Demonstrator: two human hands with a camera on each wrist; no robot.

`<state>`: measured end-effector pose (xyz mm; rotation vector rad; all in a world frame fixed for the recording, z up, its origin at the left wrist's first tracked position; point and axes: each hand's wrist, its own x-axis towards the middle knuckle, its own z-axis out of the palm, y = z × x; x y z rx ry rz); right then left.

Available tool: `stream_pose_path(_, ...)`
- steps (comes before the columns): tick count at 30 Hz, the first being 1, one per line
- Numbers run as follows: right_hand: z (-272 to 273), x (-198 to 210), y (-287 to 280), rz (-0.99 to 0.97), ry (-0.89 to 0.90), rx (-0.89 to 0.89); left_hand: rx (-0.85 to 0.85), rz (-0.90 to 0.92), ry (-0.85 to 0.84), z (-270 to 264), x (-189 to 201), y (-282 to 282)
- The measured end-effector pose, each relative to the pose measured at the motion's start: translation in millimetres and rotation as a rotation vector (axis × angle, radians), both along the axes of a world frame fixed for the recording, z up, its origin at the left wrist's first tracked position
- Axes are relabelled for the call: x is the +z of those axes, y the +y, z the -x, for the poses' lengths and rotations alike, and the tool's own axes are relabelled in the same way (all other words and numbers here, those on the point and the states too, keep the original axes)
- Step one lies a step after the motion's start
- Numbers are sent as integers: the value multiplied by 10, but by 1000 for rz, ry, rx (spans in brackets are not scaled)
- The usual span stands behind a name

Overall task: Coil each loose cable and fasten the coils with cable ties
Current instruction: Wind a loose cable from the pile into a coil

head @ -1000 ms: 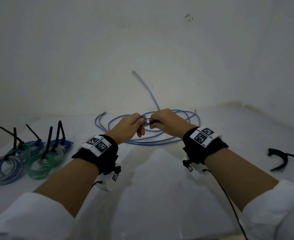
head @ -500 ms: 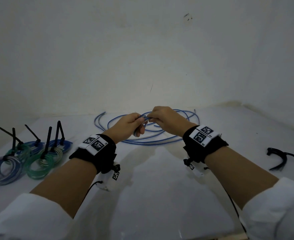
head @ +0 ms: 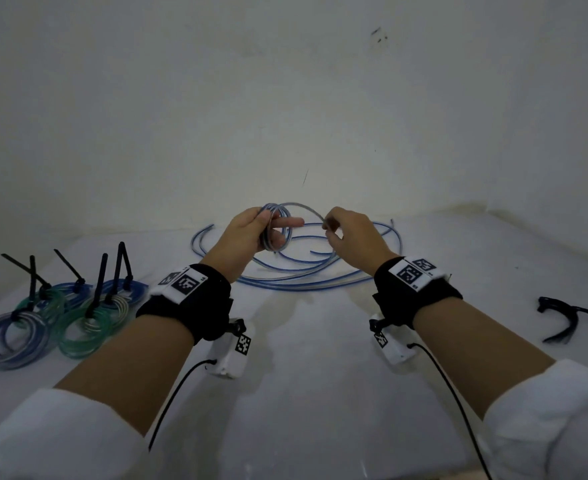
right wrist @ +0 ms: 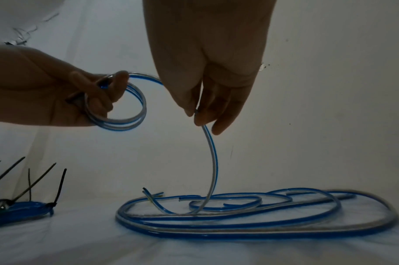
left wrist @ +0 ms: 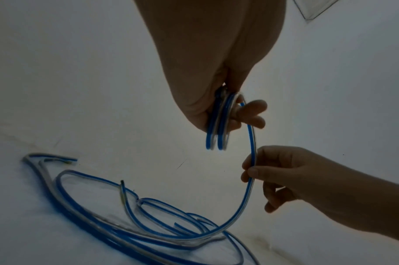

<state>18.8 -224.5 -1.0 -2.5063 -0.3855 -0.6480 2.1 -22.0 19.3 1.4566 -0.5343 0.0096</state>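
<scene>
White wall and white table fill my view as my left hand grips a small coil of the blue cable, fingers curled through its loops, while my right hand pinches the free run just beside it, both raised over the loose cables sprawled at the back. That cable looks light but springy, so I judge the loops want to pop open unless I clamp where they cross and feed short lengths. Tied coils sit far left, spare ties far right, with open room between.
</scene>
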Motion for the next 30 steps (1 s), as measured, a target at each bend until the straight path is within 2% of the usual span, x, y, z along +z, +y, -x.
stream_pose_path(3,14,-3,26,-108,139,-13,-22,103,3,28,35,-53)
stream_pose_path(6,3,0,108,-91,235,37,6,172,-3,43,31,-138)
stream_pose_path(9,22,17,215,-3,221,120,39,220,-11,38,68,-204)
stream_pose_path(13,15,27,226,43,192,101,148,153,-46,-26,99,-173)
stream_pose_path(16,30,48,208,62,168,96,94,136,-27,-18,103,-153)
stream_pose_path(19,91,40,262,50,151,163,50,225,-14,-18,103,-151)
stream_pose_path(22,140,28,264,6,173,153,139,283,7,-62,66,-184)
stream_pose_path(27,74,-17,119,28,196,6,330,200,-85,-147,-44,-173)
stream_pose_path(30,38,-1,178,169,159,49,392,-22,-296,-174,-124,-185)
